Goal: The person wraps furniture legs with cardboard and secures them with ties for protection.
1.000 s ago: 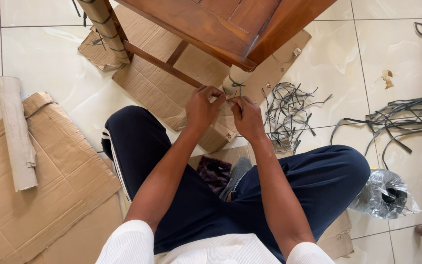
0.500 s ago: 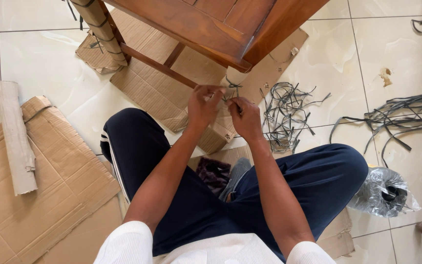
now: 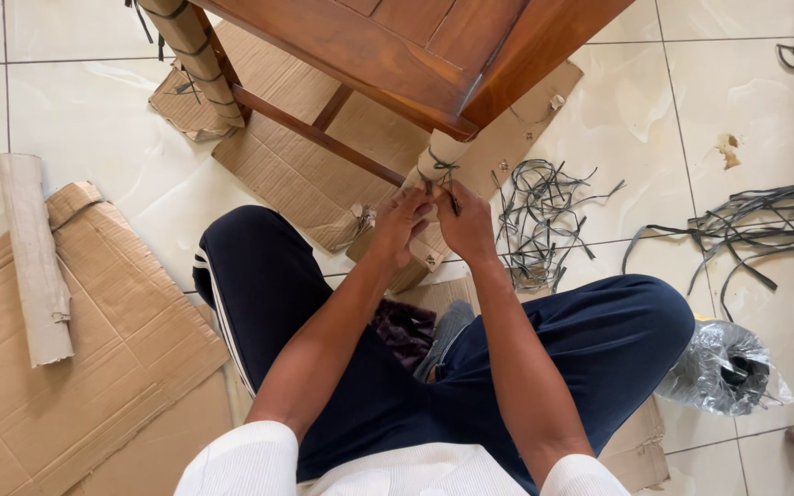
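Left hand (image 3: 403, 223): we log it curled, fingers closed against the cardboard-wrapped chair leg (image 3: 440, 156), pressing the wrap just below the dark strap (image 3: 443, 171) that circles it. Right hand (image 3: 464, 220): also closed, fingertips pinched on the loose ends of that strap, touching the left hand at the knuckles; how firmly the ends are held we cannot tell. Step in hand, by our judgement: tying the strap around the cardboard sleeve on the near leg, with the knot sitting against the front of the leg. What comes after would call for a steady pull on both ends while the wrap is kept from slipping. Outward from the hands: the wooden chair (image 3: 397, 46) stands over flattened cardboard sheets (image 3: 296, 174); its far leg (image 3: 193, 50) is already wrapped and banded at several points. Just right of the hands, a tangle of cut strap pieces (image 3: 535, 216) lies on the tiled floor (image 3: 94, 110); farther right, a longer bundle of straps (image 3: 755, 225). Near the right knee, a roll in clear plastic (image 3: 723, 367). At far left, a rolled cardboard tube (image 3: 34, 257) lies on a large cardboard sheet (image 3: 66, 367).
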